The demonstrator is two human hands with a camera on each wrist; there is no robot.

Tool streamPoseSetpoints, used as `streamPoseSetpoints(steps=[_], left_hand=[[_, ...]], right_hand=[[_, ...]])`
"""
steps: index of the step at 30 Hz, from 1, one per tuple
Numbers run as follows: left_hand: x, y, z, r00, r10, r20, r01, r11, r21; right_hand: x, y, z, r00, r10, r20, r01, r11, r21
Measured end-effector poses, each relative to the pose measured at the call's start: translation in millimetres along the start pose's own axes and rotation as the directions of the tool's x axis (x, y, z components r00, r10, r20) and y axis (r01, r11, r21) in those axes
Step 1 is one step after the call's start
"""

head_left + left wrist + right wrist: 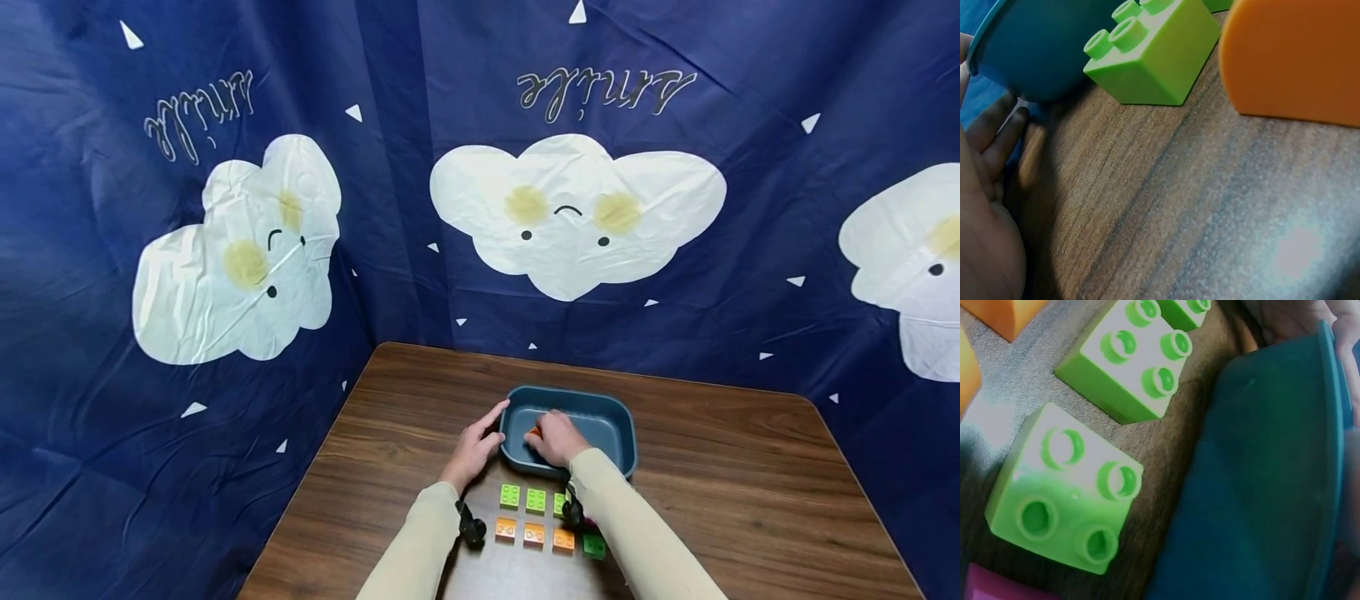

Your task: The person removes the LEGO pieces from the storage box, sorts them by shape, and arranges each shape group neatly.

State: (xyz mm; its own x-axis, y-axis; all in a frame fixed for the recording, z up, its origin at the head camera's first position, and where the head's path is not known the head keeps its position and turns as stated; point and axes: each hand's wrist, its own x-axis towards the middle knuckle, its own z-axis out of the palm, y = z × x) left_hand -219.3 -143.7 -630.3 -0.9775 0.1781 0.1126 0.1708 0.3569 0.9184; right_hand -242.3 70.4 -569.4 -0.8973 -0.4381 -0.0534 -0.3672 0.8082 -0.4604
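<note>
A dark blue rectangular bin (618,408) stands on the table. My right hand (560,439) reaches inside it and pinches an orange building block (535,432), mostly covered by the fingers. Beside the bin's left wall is my left hand (474,448), fingers stretched out and touching the rim; the left wrist view shows its palm (985,231) beside the bin (1041,50). In front of the bin lie light green studded blocks (510,497), with a row of orange blocks (506,529) nearer to me. A dark green block (594,547) sits by my right forearm.
The wooden table (720,467) extends on both sides of the bin. A magenta block (1004,584) shows at the lower corner of the right wrist view, largely cut off. Blue curtains (397,167) with cloud prints hang behind and beside the table.
</note>
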Motion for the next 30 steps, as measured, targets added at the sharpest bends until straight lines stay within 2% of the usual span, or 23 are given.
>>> streamPoseSetpoints(steps=[7,15,21,28,30], left_hand=[[0.2,1.3,0.9,1.000,-0.011,0.004,0.011,1.000,-0.006],[-0.6,1.5,1.8,1.000,-0.014,0.009,0.015,1.000,-0.015],[-0.6,1.8,1.1,1.000,-0.014,0.009,0.014,1.000,-0.026],[-0.7,0.4,0.3,1.000,-0.015,-0.001,0.015,0.999,-0.032],[-0.6,0.1,0.0,1.000,-0.014,-0.001,0.014,0.999,-0.032]], right_hand=[[-0.2,2.1,2.0,0.999,0.046,0.005,-0.046,0.999,-0.029],[-5.1,-0.1,-3.3,0.997,0.080,0.007,-0.080,0.997,0.019],[-8.5,5.5,-5.2,0.998,0.018,-0.052,-0.013,0.995,0.099],[-12.1,13.9,-5.1,0.992,-0.099,-0.080,0.106,0.991,0.086],[-14.0,14.6,-5.5,0.991,-0.112,-0.079,0.118,0.990,0.079]])
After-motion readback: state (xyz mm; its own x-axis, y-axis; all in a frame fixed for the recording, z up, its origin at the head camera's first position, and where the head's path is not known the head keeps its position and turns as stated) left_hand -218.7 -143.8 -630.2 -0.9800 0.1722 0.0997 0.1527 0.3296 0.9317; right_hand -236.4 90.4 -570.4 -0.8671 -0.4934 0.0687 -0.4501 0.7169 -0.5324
